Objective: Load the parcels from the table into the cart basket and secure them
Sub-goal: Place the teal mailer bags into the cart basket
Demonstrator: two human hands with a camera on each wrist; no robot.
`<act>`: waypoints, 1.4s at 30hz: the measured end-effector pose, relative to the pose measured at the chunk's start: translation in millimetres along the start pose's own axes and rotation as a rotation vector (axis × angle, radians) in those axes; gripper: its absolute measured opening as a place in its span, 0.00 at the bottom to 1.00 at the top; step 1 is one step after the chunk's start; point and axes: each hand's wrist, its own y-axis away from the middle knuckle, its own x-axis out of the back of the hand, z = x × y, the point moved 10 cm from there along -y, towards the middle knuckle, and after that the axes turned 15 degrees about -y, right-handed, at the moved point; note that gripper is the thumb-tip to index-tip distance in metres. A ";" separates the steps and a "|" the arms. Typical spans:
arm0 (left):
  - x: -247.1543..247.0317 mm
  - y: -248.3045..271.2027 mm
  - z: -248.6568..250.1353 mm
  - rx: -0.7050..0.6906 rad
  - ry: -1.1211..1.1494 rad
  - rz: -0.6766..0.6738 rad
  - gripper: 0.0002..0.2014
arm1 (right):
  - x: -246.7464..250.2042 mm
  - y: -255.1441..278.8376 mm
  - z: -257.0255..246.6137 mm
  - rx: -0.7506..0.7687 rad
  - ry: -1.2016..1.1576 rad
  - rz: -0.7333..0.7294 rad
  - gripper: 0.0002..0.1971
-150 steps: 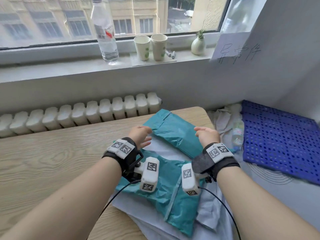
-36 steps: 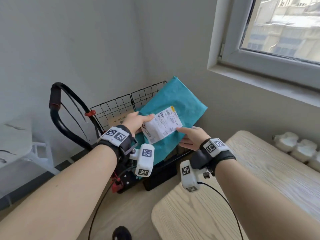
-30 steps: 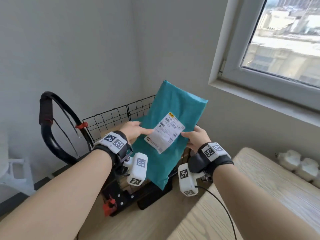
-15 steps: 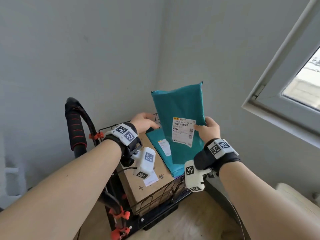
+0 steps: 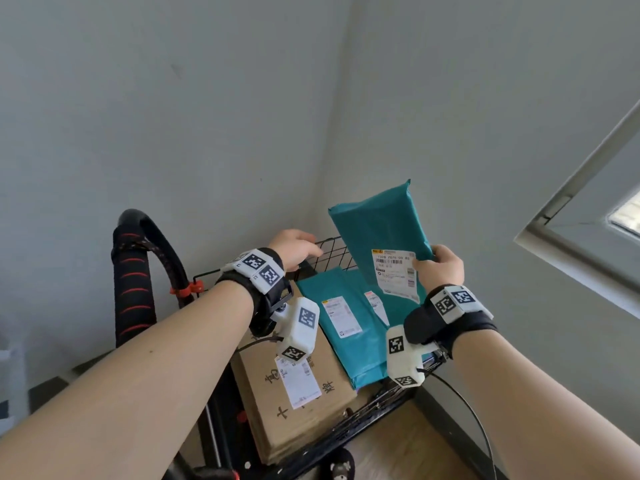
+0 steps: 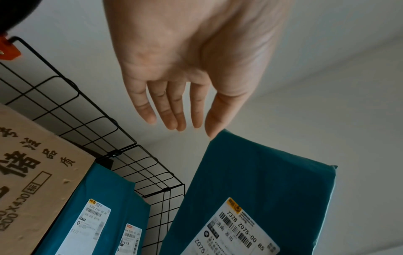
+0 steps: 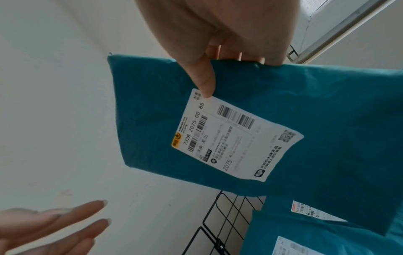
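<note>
My right hand [image 5: 440,266] grips the right edge of a teal mailer parcel [image 5: 379,230] with a white label, thumb on the front [image 7: 205,75], held upright over the black wire cart basket [image 5: 332,252]. My left hand [image 5: 294,247] hovers open above the basket's back rim, its straight fingers [image 6: 170,110] apart from the parcel [image 6: 257,181]. In the basket lie two teal mailers [image 5: 341,323] beside a brown cardboard box [image 5: 294,407].
The cart's black padded handle [image 5: 130,271] with red stripes rises at the left. Grey walls meet in a corner right behind the basket. A window frame [image 5: 575,216] stands at the right. Wooden floor [image 5: 391,455] shows below the cart.
I have turned from the table to the cart with the teal parcel. In the last half second my left hand let go of it and drew away to the left; the right hand alone holds it.
</note>
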 end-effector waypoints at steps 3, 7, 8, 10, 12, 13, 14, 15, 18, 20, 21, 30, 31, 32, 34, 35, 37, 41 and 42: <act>-16.6 -31.7 -1.0 0.042 -0.017 -0.035 0.16 | -3.5 -34.1 15.0 -0.040 0.034 0.002 0.13; -40.8 -83.5 5.1 0.091 -0.016 -0.050 0.15 | -4.4 -90.4 45.8 -0.097 0.103 0.006 0.15; -48.0 -97.4 6.3 0.107 -0.016 -0.050 0.15 | -5.1 -104.9 55.4 -0.115 0.119 0.002 0.15; -65.2 -125.0 7.3 0.145 -0.016 -0.056 0.15 | -7.8 -132.5 75.0 -0.156 0.149 -0.016 0.17; -86.3 -153.1 6.0 0.190 -0.021 -0.072 0.15 | -14.9 -158.6 97.1 -0.201 0.183 -0.057 0.18; -97.7 -167.1 4.4 0.215 -0.024 -0.080 0.14 | -19.9 -170.9 109.3 -0.225 0.200 -0.083 0.18; -108.7 -180.2 2.5 0.242 -0.022 -0.086 0.14 | -25.5 -183.1 122.0 -0.250 0.218 -0.112 0.19; -119.6 -192.5 -0.2 0.269 -0.016 -0.092 0.14 | -32.6 -194.4 134.8 -0.275 0.236 -0.144 0.19; -149.8 -225.6 -13.7 0.342 -0.008 -0.114 0.15 | -55.3 -223.1 173.5 -0.365 0.298 -0.246 0.19; -166.3 -243.4 -27.1 0.390 -0.002 -0.122 0.14 | -70.5 -236.7 196.9 -0.424 0.345 -0.319 0.20; -174.3 -251.2 -34.5 0.416 0.001 -0.125 0.14 | -76.6 -242.6 207.8 -0.446 0.371 -0.346 0.20; -231.8 -277.9 -105.7 0.608 0.008 -0.165 0.15 | -129.1 -272.7 267.5 -0.307 0.473 -0.491 0.27; -236.2 -278.8 -111.2 0.619 0.014 -0.169 0.16 | -131.8 -273.5 275.2 -0.309 0.500 -0.507 0.24; -240.1 -279.0 -115.3 0.628 0.014 -0.175 0.17 | -134.3 -272.8 285.9 -0.323 0.533 -0.529 0.22; -247.4 -279.0 -125.7 0.646 -0.008 -0.194 0.18 | -137.4 -267.9 308.6 -0.376 0.603 -0.579 0.21; -249.5 -277.9 -131.5 0.659 -0.021 -0.203 0.19 | -137.5 -264.9 319.0 -0.406 0.628 -0.590 0.22; -254.5 -274.4 -144.6 0.683 -0.053 -0.218 0.20 | -140.4 -258.4 337.1 -0.447 0.641 -0.622 0.27; -261.8 -267.6 -169.7 0.772 -0.031 -0.193 0.24 | -154.2 -244.2 363.6 -0.490 0.669 -0.745 0.38; -262.9 -267.3 -174.3 0.793 -0.010 -0.174 0.25 | -155.3 -244.0 368.5 -0.495 0.683 -0.752 0.41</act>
